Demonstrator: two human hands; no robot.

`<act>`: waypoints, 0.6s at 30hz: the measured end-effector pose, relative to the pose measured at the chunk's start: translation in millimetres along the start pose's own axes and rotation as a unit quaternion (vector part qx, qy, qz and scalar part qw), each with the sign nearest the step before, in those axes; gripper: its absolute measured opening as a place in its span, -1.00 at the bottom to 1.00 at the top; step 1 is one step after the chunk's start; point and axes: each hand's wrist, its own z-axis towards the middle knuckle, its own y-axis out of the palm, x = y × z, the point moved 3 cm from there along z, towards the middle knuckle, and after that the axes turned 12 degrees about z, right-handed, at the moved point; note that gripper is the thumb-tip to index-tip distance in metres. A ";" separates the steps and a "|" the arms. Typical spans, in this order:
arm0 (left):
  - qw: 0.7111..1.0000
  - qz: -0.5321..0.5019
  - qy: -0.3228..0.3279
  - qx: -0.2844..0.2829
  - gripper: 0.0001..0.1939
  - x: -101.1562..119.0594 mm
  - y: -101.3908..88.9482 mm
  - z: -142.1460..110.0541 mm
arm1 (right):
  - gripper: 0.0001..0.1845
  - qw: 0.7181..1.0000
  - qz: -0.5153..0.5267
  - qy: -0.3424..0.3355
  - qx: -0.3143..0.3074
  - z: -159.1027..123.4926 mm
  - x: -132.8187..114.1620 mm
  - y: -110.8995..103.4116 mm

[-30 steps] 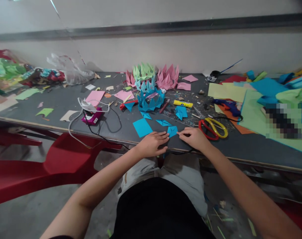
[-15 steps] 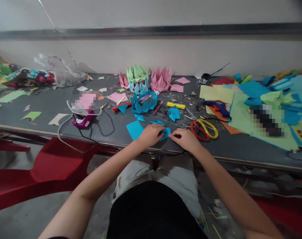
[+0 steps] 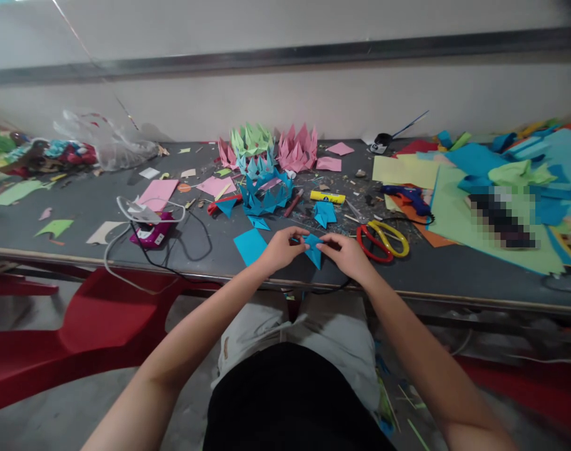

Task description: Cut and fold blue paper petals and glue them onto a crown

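Observation:
My left hand point(image 3: 281, 249) and my right hand point(image 3: 345, 254) both pinch a small folded blue paper piece point(image 3: 313, 250), held just above the dark table point(image 3: 210, 244) near its front edge. The piece hangs point down between my fingertips. A flat blue paper square point(image 3: 250, 245) lies on the table just left of my left hand. Behind it stand folded paper crowns: blue point(image 3: 266, 191), green point(image 3: 251, 138) and pink point(image 3: 297, 149). More small blue folded pieces point(image 3: 324, 213) lie beyond my hands.
Red-and-yellow scissors point(image 3: 383, 237) lie right of my right hand, with a yellow glue stick point(image 3: 327, 196) and a blue glue gun point(image 3: 407, 196) behind. Coloured paper sheets point(image 3: 473, 207) cover the right. A magenta device with cables point(image 3: 150, 228) sits left. A red chair point(image 3: 92, 319) stands below.
The blue piece lay flat under my hands on the table; now both hands have lifted it and hold it upright between the fingertips. The view has shifted slightly to the right.

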 end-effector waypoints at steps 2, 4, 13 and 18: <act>0.999 -0.029 -0.010 -0.026 -0.69 0.4 2.7 -5.3 | -0.78 0.999 0.046 0.011 -0.027 3.9 -4.3 -0.9; 0.998 -0.033 -0.017 -0.052 -0.68 0.4 3.6 -9.3 | -0.80 0.997 0.044 0.004 -0.071 8.8 -9.6 -1.7; 0.986 0.157 0.020 -0.056 -0.90 -4.6 -6.1 -14.9 | -0.83 0.971 -0.107 -0.011 -0.213 21.1 -18.9 6.0; 0.955 0.291 0.057 -0.016 -0.88 -5.1 -7.6 -20.6 | -0.74 0.965 -0.123 -0.077 -0.218 12.3 -19.6 10.5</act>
